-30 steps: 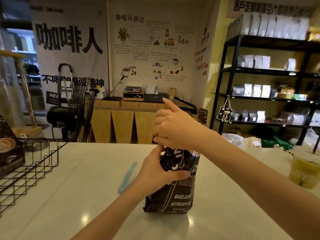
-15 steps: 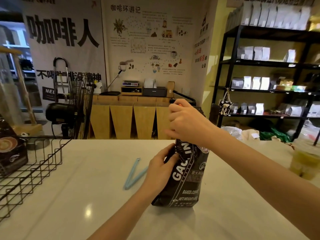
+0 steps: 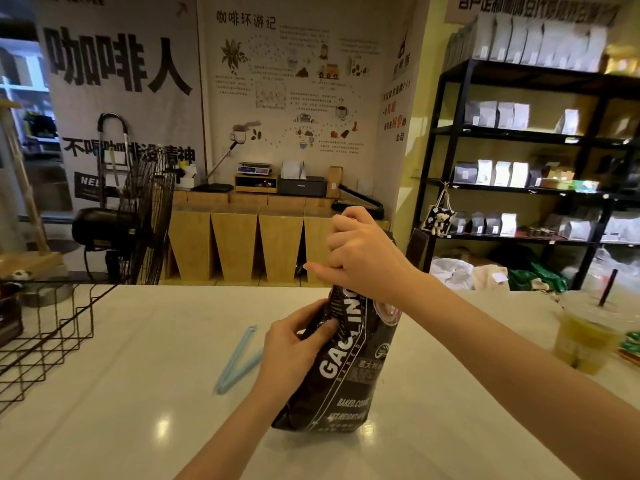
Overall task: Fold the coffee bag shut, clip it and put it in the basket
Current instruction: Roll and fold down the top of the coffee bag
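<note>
We stand the coffee bag [image 3: 349, 362] upright on the white desk [image 3: 138, 410], near the middle and slightly right of it. Our right hand [image 3: 363, 261] is closed in a fist around the top of the bag, fingers [image 3: 341, 237] curled together and clamped on the gathered material, the thumb sticking out to the left. The top edge itself is hidden inside that fist, so we cannot tell how far it is folded. Our left hand [image 3: 294, 351] presses against the bag's left side about halfway up, fingers wrapped onto the black front with one fingertip flat on the printed face.

The pale blue clip [image 3: 237, 358] lies on the desk just left of our left hand, its two arms spread in a narrow V and its far end partly behind our wrist. It touches neither hand as far as we can see.

The black wire basket [image 3: 45, 341] sits at the left edge of the desk, well apart from the bag, with a dark packet [image 3: 8, 317] at its far left side. A plastic cup [image 3: 585, 337] of yellow-green drink with a dark straw stands near the right edge of the desk. Beyond the desk, a black fan [image 3: 138, 220] stands far left and black shelves [image 3: 519, 168] of pale bags far right.
</note>
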